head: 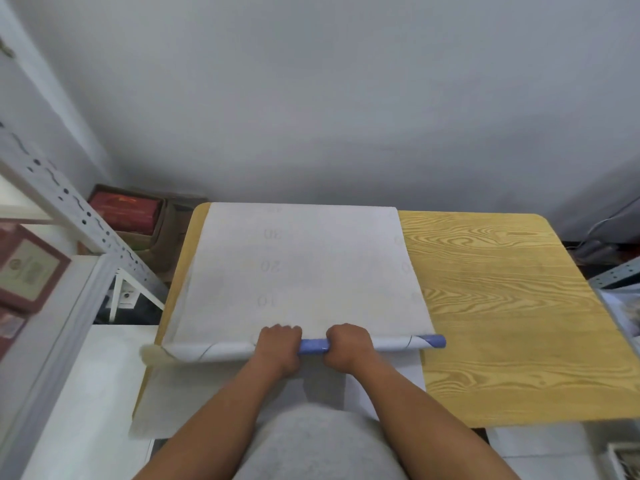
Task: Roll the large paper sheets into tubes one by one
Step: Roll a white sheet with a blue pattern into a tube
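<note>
**Both hands clasp a part-rolled sheet at the near side of the surface**

A large white paper sheet [304,268] lies flat on the left part of a wood-grain surface [502,306], faint mirrored numerals 10, 20 and 30 showing through it. Its near portion is wound into a rolled tube [311,346] lying crosswise, white along most of its length with blue showing in the middle and at the right end. The left hand [278,348] and the right hand [348,346] sit side by side on the middle of the tube, knuckles up, fingers curled over it and gripping it; a short blue stretch shows between them. Another pale sheet [180,403] lies under the tube and overhangs the near left edge. At left stand a perforated metal shelf frame [69,206] and a red box [126,209] on the floor.
</note>
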